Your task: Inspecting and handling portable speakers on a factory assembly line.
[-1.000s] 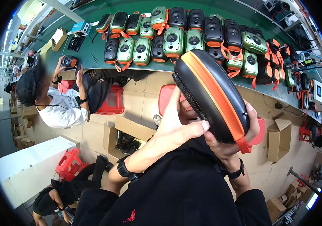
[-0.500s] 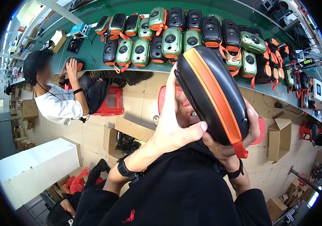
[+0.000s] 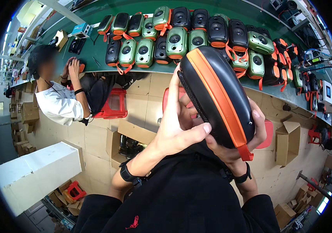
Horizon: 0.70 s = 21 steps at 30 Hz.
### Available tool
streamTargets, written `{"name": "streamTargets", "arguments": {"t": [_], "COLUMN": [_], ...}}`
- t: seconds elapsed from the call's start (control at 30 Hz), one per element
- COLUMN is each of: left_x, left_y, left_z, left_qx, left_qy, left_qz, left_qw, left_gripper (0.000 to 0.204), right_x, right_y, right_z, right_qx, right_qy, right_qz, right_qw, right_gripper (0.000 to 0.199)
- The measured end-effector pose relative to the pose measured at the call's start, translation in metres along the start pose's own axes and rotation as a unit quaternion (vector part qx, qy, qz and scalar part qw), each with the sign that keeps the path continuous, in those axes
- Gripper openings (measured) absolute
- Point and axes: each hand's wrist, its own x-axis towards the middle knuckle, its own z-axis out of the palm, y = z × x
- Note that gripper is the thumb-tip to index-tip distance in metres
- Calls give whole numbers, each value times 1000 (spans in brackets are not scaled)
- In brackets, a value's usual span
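Observation:
A black portable speaker [image 3: 234, 87] with an orange band along its side and a red strap at its near end is held up in front of my chest. My left hand [image 3: 178, 130] is closed on its left side, the thumb pressed by the mesh-covered face and the fingers partly hidden behind. Around the lower right side wraps my right hand [image 3: 228, 153], fingers on the black shell. The speaker is tilted, its far end leaning left. On the green bench [image 3: 96, 42] beyond stand rows of similar speakers, including a green speaker [image 3: 177, 42] and a black speaker [image 3: 217, 32].
A co-worker [image 3: 59, 97] sits at the bench on the left, handling a dark object with orange. Below stand an open carton [image 3: 137, 132] with black parts and another carton [image 3: 288, 141] on the right. A white pillar [image 3: 38, 171] rises at lower left. Red stools [image 3: 115, 103] stand near the bench.
The speaker and both my hands have shifted slightly left, with the grip unchanged. The co-worker's head has moved a little right. A dark-clothed person at lower left has gone from view.

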Motion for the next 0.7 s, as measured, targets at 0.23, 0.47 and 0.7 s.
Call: {"name": "streamTargets", "arguments": {"t": [0.23,0.47,0.7], "left_x": [-1,0,3], "left_y": [0,2,1], "left_z": [3,9,8], "left_qx": [19,52,75], "left_qy": [18,37,39], "left_qz": [20,24,-18], "left_qw": [999,998,996], "left_gripper": [108,108,115], "right_x": [4,2,-12], "right_y": [-8,-4,0], "right_z": [-1,-6,-11], "right_qx": [-2,-7,11], "right_qy": [-2,-14,15], "right_qz": [1,-1,89], "right_qw": [1000,1000,996], "right_gripper": [96,96,103]}}
